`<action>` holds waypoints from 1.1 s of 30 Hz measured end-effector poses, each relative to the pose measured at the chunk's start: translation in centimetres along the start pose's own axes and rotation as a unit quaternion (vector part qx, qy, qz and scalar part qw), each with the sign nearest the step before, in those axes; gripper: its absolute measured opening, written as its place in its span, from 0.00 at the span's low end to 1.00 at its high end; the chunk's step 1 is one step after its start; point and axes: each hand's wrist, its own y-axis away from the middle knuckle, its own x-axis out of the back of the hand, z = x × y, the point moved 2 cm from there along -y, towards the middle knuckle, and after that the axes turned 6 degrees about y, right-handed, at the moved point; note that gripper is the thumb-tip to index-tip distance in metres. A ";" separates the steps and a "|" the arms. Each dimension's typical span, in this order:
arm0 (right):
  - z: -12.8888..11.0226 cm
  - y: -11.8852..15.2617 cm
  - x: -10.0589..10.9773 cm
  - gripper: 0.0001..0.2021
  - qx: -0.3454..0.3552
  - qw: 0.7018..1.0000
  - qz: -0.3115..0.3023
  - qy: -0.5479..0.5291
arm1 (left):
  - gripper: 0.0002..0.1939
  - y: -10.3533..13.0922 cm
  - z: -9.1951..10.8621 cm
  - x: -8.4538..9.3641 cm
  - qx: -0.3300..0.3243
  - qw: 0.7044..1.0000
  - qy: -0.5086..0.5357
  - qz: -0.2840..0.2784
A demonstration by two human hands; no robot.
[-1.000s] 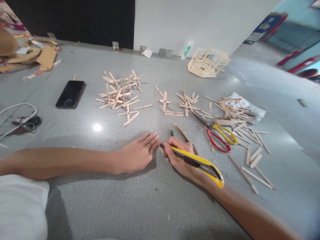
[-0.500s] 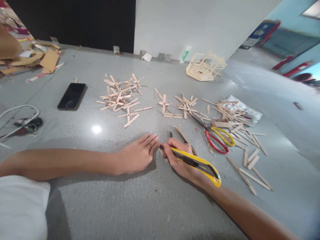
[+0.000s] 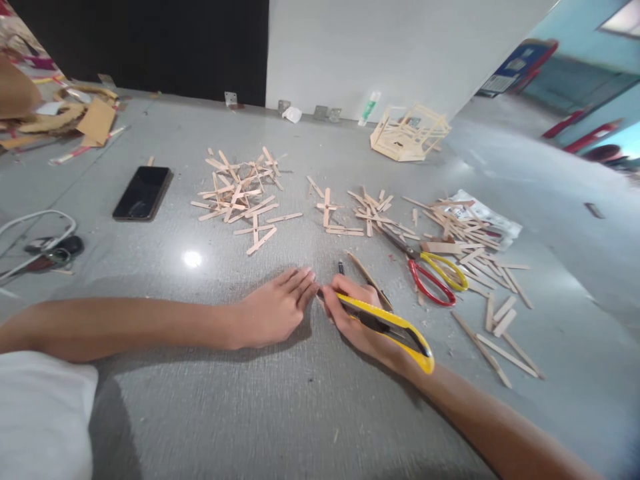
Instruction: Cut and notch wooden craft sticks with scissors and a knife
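Note:
A yellow utility knife point(image 3: 395, 327) lies in the grip of my right hand point(image 3: 353, 313), its handle slanting back over the wrist and its tip reaching toward my left fingertips. My left hand point(image 3: 277, 307) is palm down on the grey table, fingers pressed together. Whatever is under those fingers is hidden; a sliver of pale wood shows between the two hands. Just beyond my right hand are a dark-tipped pen-like thing point(image 3: 341, 268) and a brownish stick point(image 3: 367, 275), both partly covered by the hand.
Scissors point(image 3: 433, 280) with red and yellow handles lie right of my hands. Wooden craft sticks point(image 3: 240, 190) lie in several heaps. A phone point(image 3: 143, 193) and a cable point(image 3: 50, 217) are at left. A wooden stick frame point(image 3: 410, 137) and glue tube point(image 3: 369, 109) stand at the back.
The rear end of the utility knife has swung slightly left and toward the wrist. My left hand stays in place, and the whole view has shifted a little.

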 end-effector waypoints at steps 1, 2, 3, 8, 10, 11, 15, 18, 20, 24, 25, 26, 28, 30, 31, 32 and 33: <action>0.0 -0.1 0.0 0.18 0.010 1.000 -0.005 0.005 | 0.25 0.0 0.0 0.0 0.001 1.000 0.001 0.000; 0.0 -0.2 0.1 0.18 0.019 1.000 -0.012 0.010 | 0.25 0.0 0.0 0.0 0.003 1.000 0.001 0.000; 0.1 -0.3 0.1 0.17 0.025 0.999 -0.017 0.013 | 0.25 0.0 0.0 0.0 0.007 1.000 0.000 -0.001; 0.4 -0.2 -0.1 0.16 0.047 0.998 -0.032 0.000 | 0.27 0.0 0.3 0.3 0.034 0.999 -0.016 -0.018; 0.5 0.0 -0.2 0.15 0.054 0.998 -0.039 -0.003 | 0.27 -0.1 0.4 0.3 0.037 0.999 -0.019 -0.022; 0.6 0.1 -0.2 0.15 0.056 0.998 -0.041 -0.003 | 0.27 -0.1 0.4 0.3 0.038 0.999 -0.020 -0.022; 0.7 0.2 -0.2 0.15 0.054 0.997 -0.047 -0.007 | 0.26 -0.2 0.5 0.3 0.041 0.999 -0.019 -0.020; 0.8 0.4 -0.1 0.17 0.046 0.998 -0.041 -0.007 | 0.27 -0.3 0.4 0.2 0.040 0.999 -0.019 -0.027; 0.9 0.4 -0.2 0.17 0.039 0.999 -0.034 -0.006 | 0.28 -0.3 0.4 0.3 0.036 0.999 -0.017 -0.029; 0.9 0.5 0.0 0.18 0.020 1.000 -0.015 -0.013 | 0.27 -0.1 0.3 0.3 0.026 0.999 -0.008 -0.026; 0.8 0.5 0.0 0.19 0.015 1.000 -0.013 -0.019 | 0.27 -0.1 0.3 0.3 0.024 0.999 -0.005 -0.025; 0.8 0.5 0.1 0.19 0.011 1.000 -0.012 -0.025 | 0.27 -0.1 0.3 0.3 0.023 0.999 -0.003 -0.024; 0.7 0.5 0.1 0.19 0.005 0.999 -0.012 -0.035 | 0.26 -0.1 0.3 0.3 0.023 0.999 0.000 -0.025; 0.7 0.5 0.0 0.19 0.004 0.999 -0.014 -0.037 | 0.26 0.0 0.3 0.3 0.026 0.999 0.007 -0.027; 0.7 0.5 0.0 0.19 0.004 0.999 -0.015 -0.035 | 0.26 0.0 0.3 0.3 0.027 0.999 0.012 -0.029; 0.7 0.5 -0.1 0.19 0.005 0.999 -0.016 -0.032 | 0.26 0.0 0.3 0.3 0.028 0.999 0.017 -0.029; 0.7 0.5 -0.1 0.19 0.004 0.999 -0.016 -0.030 | 0.27 0.1 0.3 0.3 0.028 0.999 0.021 -0.027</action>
